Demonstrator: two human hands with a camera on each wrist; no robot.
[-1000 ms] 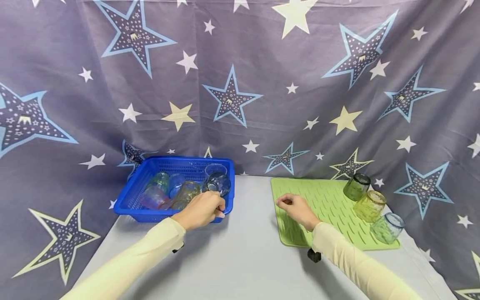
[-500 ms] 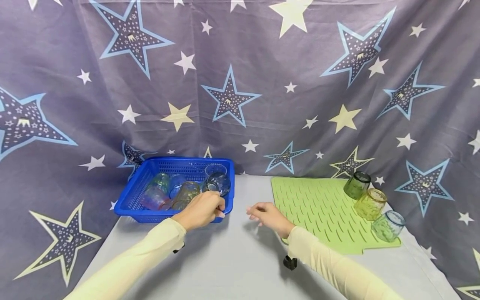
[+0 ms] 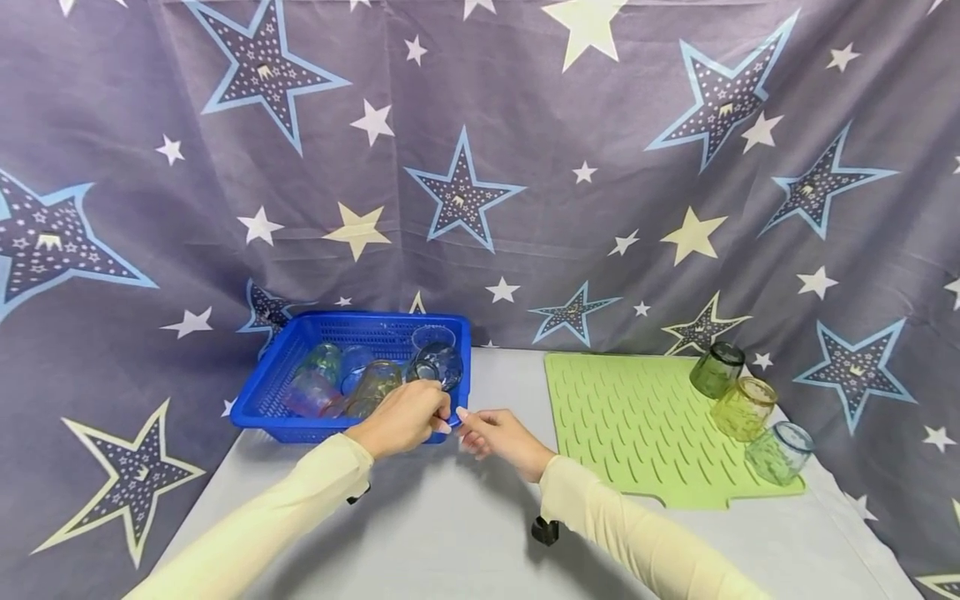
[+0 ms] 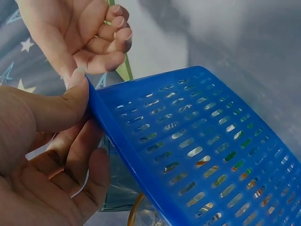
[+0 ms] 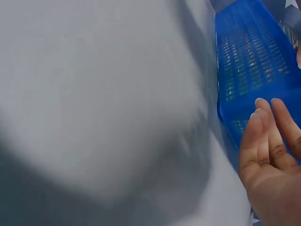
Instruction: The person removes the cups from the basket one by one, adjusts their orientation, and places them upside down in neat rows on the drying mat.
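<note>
A blue plastic basket (image 3: 378, 323) with slotted walls stands at the left. My left hand (image 3: 405, 418) grips its rim at the front right corner, thumb on top and fingers below, as the left wrist view shows. Right beside it, my right hand (image 3: 501, 437) has its thumb on the same corner. Its other fingers (image 5: 256, 136) lie along the outside of the basket wall. Several coloured glasses lie in the basket, among them a pink glass (image 3: 309, 396), an amber glass (image 3: 377, 385) and a dark blue-grey glass (image 3: 444, 365).
At the right lies a light green drying mat (image 3: 622, 408) with a notched front edge. Along its right side stand a dark green glass (image 3: 716, 370), a yellow glass (image 3: 744, 408) and a pale green glass (image 3: 778, 452). A star-patterned curtain (image 3: 525, 117) hangs behind the table (image 3: 450, 533).
My right hand has moved left from over the green mat to the basket's front right corner. The left hand has kept its grip on the rim, and the basket has barely moved.
</note>
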